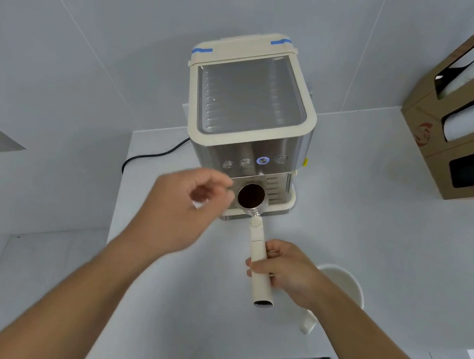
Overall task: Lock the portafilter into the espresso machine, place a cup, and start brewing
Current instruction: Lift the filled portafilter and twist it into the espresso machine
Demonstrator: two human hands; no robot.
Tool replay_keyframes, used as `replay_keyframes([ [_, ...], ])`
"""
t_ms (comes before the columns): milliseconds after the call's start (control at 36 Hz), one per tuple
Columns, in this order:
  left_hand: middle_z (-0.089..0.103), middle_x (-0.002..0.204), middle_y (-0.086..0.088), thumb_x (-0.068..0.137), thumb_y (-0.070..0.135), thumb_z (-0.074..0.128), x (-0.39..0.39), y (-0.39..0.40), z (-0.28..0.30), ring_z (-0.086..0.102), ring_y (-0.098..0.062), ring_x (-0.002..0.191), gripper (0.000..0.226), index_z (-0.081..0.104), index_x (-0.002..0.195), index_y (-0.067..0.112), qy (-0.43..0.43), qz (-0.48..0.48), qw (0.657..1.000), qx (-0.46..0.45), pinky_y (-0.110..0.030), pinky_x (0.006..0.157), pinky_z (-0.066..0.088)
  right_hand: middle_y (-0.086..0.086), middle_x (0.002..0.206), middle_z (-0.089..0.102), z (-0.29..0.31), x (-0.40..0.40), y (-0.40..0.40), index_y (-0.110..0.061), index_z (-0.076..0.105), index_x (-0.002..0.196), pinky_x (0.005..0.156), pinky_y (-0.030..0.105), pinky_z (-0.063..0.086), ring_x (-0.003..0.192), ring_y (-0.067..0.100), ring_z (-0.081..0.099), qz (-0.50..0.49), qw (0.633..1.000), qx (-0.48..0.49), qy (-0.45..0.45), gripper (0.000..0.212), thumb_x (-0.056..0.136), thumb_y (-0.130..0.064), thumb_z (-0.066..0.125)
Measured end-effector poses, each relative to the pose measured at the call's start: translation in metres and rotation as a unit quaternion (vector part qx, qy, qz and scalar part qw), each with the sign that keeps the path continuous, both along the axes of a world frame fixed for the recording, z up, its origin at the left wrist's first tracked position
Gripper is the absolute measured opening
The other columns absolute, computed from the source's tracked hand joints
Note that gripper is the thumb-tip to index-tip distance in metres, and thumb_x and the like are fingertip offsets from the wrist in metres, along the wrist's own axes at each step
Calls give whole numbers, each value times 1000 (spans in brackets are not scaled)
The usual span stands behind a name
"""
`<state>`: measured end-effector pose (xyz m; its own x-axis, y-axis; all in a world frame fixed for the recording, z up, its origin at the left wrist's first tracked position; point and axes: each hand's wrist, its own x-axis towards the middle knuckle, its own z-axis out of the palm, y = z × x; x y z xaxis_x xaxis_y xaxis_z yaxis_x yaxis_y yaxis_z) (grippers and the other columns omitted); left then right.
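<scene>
Before espresso machine [248, 113]: right hand [286, 274] grips portafilter [255, 234]; left hand [185, 205] loose, empty; cup [346, 283] behind wrist.

Both bare forearms reach forward from the lower edge of the view. The left hand [182, 205] is raised, its back toward the camera, fingers loosely curled with thumb and forefinger nearly pinched; it is motion-blurred and grips nothing. The right hand [286, 271], lower and closer to the body, has its fingers wrapped around a cream handle [259, 267], thumb on top.
</scene>
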<state>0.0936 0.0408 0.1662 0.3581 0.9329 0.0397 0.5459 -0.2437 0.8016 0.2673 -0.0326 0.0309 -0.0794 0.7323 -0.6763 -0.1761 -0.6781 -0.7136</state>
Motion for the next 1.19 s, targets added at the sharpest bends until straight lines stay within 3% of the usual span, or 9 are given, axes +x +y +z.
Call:
replay_keyframes([
  [111, 70, 81, 17, 85, 18, 71, 8, 22, 33, 64, 3, 76, 9, 72, 90, 25, 20, -23, 992, 125, -7, 76, 46, 11, 93, 74, 1, -2, 6, 2, 59, 109, 95, 53, 50, 86, 27, 71, -8, 1000, -4, 16, 33, 78, 8, 68],
  [250, 67, 88, 18, 85, 26, 67, 25, 56, 52, 56, 14, 82, 13, 75, 94, 21, 67, -39, 979, 190, -10, 84, 43, 11, 93, 72, 4, -8, 12, 2, 58, 113, 97, 54, 50, 86, 27, 71, -20, 999, -1, 37, 34, 81, 9, 66],
  [361, 66, 97, 16, 86, 30, 67, 41, 82, 56, 52, 9, 88, 19, 74, 102, 21, 112, -61, 972, 199, 4, 80, 31, 11, 93, 70, 5, -9, 16, -3, 60, 112, 97, 57, 50, 87, 27, 71, -32, 998, 2, 50, 34, 81, 9, 66],
  [500, 66, 118, 13, 89, 39, 63, 58, 109, 49, 54, -3, 109, 32, 68, 117, 25, 178, -108, 960, 186, -11, 85, 32, 10, 93, 70, 5, -11, 19, -6, 61, 112, 97, 56, 50, 88, 28, 71, -37, 997, 8, 60, 34, 82, 9, 65],
  [583, 53, 136, 17, 90, 46, 58, 65, 122, 42, 42, 1, 131, 46, 58, 132, 27, 191, -155, 959, 142, -4, 95, 25, 9, 91, 70, 6, -12, 21, -6, 61, 112, 95, 57, 51, 88, 27, 71, -39, 997, 13, 64, 33, 82, 9, 64],
  [667, 36, 157, 7, 82, 68, 42, 70, 133, 32, 21, -6, 148, 68, 42, 142, 37, 246, -197, 942, 113, -33, 119, 20, 10, 93, 70, 8, -13, 24, -6, 61, 111, 95, 56, 52, 89, 28, 71, -41, 997, 17, 69, 31, 83, 9, 63],
  [722, 33, 158, 2, 80, 75, 33, 71, 139, 26, 21, -16, 149, 72, 34, 144, 43, 299, -205, 924, 121, -50, 119, 19, 10, 93, 69, 8, -14, 25, -6, 60, 110, 95, 56, 52, 89, 29, 71, -44, 996, 18, 72, 31, 83, 10, 62],
  [778, 30, 158, 1, 81, 77, 27, 72, 142, 23, 21, -21, 148, 72, 28, 145, 45, 323, -206, 913, 136, -54, 118, 17, 10, 92, 69, 8, -14, 27, -6, 60, 109, 95, 56, 51, 87, 28, 71, -46, 996, 19, 75, 30, 84, 10, 62],
  [1194, 11, 165, 10, 84, 74, 18, 71, 141, 16, 3, -17, 152, 72, 15, 150, 46, 353, -204, 900, 156, -49, 121, 5, 11, 91, 68, 6, -9, 39, -5, 60, 109, 91, 52, 54, 79, 28, 69, -58, 994, 35, 86, 30, 83, 10, 63],
])
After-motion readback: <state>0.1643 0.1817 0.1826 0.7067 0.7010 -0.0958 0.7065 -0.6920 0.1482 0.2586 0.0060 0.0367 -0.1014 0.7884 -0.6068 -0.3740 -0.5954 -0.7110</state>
